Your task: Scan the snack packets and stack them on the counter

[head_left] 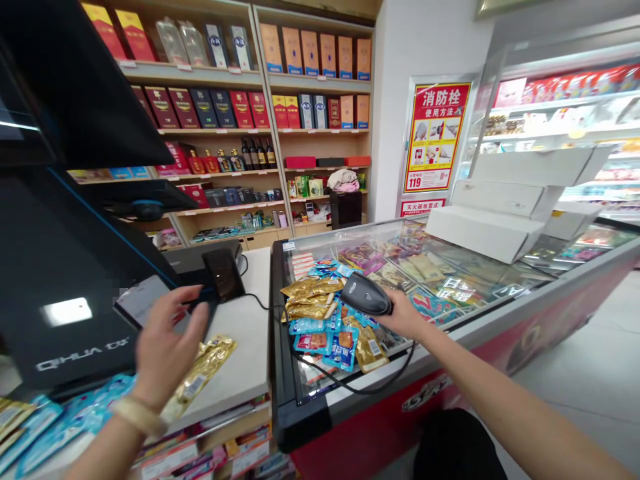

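This is a shop checkout area. In the background, wooden shelves (270, 87) carry boxed liquor and dark glass bottles, and a red-and-white fire hydrant instruction poster (437, 137) is mounted on the white wall. A chest freezer with a flat glass lid (475, 267) and a red front panel occupies the centre and right of the view. A stack of white cardboard boxes (500, 207) rests on the far end of the lid.

Right hand (405, 317): clenched around the grip of a black handheld barcode scanner (373, 295). The scanner is held over a pile of gold foil and blue plastic snack packets (317, 320) lying on the glass lid, with its head directed toward the left of the view. A thin black cable (350, 383) loops from the scanner below the pile and across the freezer edge.

Left hand (170, 340): blurred, with the fingers spread and no gripped object visible. It is positioned above a white counter (240, 360), beside a large black checkout terminal (65, 267) and near a black smartphone (223, 275) lying on the counter. A gold foil snack packet (200, 373) lies on the counter just beside the palm. A pale bangle (137, 415) encircles the left wrist. Blue snack packets (65, 427) lie at the lower left.
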Available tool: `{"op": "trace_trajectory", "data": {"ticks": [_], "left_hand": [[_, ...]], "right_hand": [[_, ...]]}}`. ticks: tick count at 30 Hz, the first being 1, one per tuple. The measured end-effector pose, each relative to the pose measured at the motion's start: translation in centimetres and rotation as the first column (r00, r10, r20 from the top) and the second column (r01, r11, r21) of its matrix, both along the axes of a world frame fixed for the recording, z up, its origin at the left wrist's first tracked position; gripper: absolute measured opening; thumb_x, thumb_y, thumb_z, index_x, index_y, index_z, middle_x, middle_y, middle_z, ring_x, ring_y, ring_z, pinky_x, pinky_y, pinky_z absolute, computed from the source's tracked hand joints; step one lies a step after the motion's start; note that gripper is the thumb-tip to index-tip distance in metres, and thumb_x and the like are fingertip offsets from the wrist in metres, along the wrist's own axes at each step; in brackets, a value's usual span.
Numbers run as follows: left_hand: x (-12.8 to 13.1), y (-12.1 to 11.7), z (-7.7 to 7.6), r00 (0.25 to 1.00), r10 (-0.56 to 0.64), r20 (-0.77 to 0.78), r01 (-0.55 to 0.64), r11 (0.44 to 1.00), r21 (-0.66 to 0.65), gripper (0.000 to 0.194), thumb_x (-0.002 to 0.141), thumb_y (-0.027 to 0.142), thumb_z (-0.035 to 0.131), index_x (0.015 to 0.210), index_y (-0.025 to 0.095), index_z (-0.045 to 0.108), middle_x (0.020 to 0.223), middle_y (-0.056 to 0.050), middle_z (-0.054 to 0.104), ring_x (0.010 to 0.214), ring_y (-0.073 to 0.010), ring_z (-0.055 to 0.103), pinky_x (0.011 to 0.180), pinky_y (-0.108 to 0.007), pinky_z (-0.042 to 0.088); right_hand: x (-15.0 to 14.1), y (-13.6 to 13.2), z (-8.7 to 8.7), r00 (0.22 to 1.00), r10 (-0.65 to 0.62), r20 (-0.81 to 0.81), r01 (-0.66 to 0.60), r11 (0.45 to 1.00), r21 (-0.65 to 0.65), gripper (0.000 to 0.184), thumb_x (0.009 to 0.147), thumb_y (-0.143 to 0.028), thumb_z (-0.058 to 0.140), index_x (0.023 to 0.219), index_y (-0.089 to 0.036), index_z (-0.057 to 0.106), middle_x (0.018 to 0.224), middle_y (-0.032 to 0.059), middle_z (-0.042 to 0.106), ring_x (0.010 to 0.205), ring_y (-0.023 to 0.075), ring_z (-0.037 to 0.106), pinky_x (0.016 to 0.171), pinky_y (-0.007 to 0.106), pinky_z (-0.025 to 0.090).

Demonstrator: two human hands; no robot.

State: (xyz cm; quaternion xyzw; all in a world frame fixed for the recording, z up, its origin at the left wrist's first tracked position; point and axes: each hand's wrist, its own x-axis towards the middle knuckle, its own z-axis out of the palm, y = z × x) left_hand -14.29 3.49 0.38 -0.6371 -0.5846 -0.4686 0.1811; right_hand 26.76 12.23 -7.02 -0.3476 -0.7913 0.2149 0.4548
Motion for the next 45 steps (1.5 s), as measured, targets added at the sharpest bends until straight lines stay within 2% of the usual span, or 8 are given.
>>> {"op": "trace_trajectory", "data": {"ticks": [3,7,10,15,22,27,32,45], "left_hand": [[6.4,5.6,-0.9,0.982,-0.186,-0.021,0.176,0.957,-0.228,0.043,0.089,0.052,0.047,0.11,0.019,0.065,0.114,-0.01,0.068,0.108,-0.0241,0.063,0.099,-0.039,0.049],[13.2,11.3,-2.4,0.962,-0.205,-0.182,0.071,0.828,-0.556,0.043,0.088,0.045,0.053,0.118,0.017,0.065,0.125,-0.014,0.066,0.117,-0.0256,0.061,0.102,-0.038,0.047],[15.8,13.2,-3.0,0.901,-0.26,-0.346,-0.022,0.771,-0.636,0.043,0.087,0.044,0.057,0.12,0.018,0.065,0.126,-0.015,0.066,0.119,-0.0275,0.06,0.102,-0.038,0.046],[17.6,13.8,-3.1,0.854,-0.315,-0.413,-0.066,0.723,-0.688,0.027,0.085,0.032,0.056,0.099,0.015,0.072,0.098,-0.018,0.074,0.093,-0.0303,0.07,0.083,-0.04,0.053],[16.0,12.5,-1.7,0.822,-0.364,-0.438,-0.004,0.765,-0.645,0.031,0.083,0.01,0.05,0.097,0.022,0.075,0.104,-0.011,0.074,0.101,-0.0243,0.067,0.092,-0.04,0.05],[10.9,10.6,-1.7,0.839,-0.338,-0.427,0.208,0.923,-0.322,0.028,0.082,0.015,0.058,0.096,0.029,0.077,0.12,-0.007,0.071,0.11,-0.0267,0.062,0.096,-0.048,0.049],[7.7,8.8,-2.8,0.814,-0.433,-0.386,0.422,0.899,-0.119,0.031,0.092,0.023,0.05,0.115,0.024,0.071,0.126,-0.01,0.067,0.108,-0.0206,0.065,0.089,-0.035,0.056],[7.2,7.0,-2.6,0.804,-0.417,-0.424,0.429,0.9,-0.073,0.041,0.092,0.018,0.048,0.128,0.031,0.063,0.134,-0.008,0.062,0.117,-0.0216,0.063,0.097,-0.037,0.055]], "right_hand": [[0.2,-0.1,0.1,1.0,0.012,0.012,-0.012,1.0,0.005,0.019,0.071,-0.025,0.066,0.086,-0.014,0.07,0.076,0.0022,0.07,0.072,0.018,0.061,0.07,0.027,0.049],[0.4,-0.5,0.4,1.0,0.022,-0.004,-0.022,1.0,0.009,0.02,0.073,-0.029,0.066,0.087,-0.015,0.068,0.077,0.0017,0.068,0.072,0.0171,0.059,0.069,0.026,0.048],[0.4,-0.8,0.7,0.999,0.03,-0.03,-0.03,1.0,0.009,0.02,0.075,-0.031,0.066,0.085,-0.015,0.068,0.075,0.0016,0.067,0.069,0.0165,0.058,0.065,0.025,0.047],[0.4,-0.9,1.0,0.999,0.034,-0.041,-0.032,0.999,0.031,0.019,0.075,-0.033,0.067,0.082,-0.016,0.068,0.072,0.0016,0.067,0.066,0.0162,0.058,0.064,0.025,0.047],[0.6,-0.7,0.7,0.999,0.025,-0.033,-0.024,0.999,0.029,0.016,0.074,-0.029,0.067,0.082,-0.016,0.068,0.075,0.0015,0.069,0.071,0.0178,0.062,0.068,0.026,0.048],[0.6,-0.8,0.9,0.997,0.071,-0.016,-0.07,0.997,0.015,0.018,0.072,-0.026,0.069,0.086,-0.015,0.07,0.078,0.0018,0.07,0.073,0.0179,0.062,0.068,0.025,0.048],[0.6,-1.0,1.6,0.987,0.151,0.062,-0.151,0.988,-0.005,0.016,0.071,-0.024,0.068,0.084,-0.015,0.07,0.073,-0.0003,0.067,0.067,0.0151,0.058,0.065,0.023,0.046],[-0.1,-1.3,2.3,0.953,0.175,0.245,-0.179,0.984,-0.005,0.02,0.067,-0.02,0.07,0.087,-0.019,0.073,0.073,-0.0014,0.068,0.071,0.0161,0.063,0.068,0.021,0.045]]}}
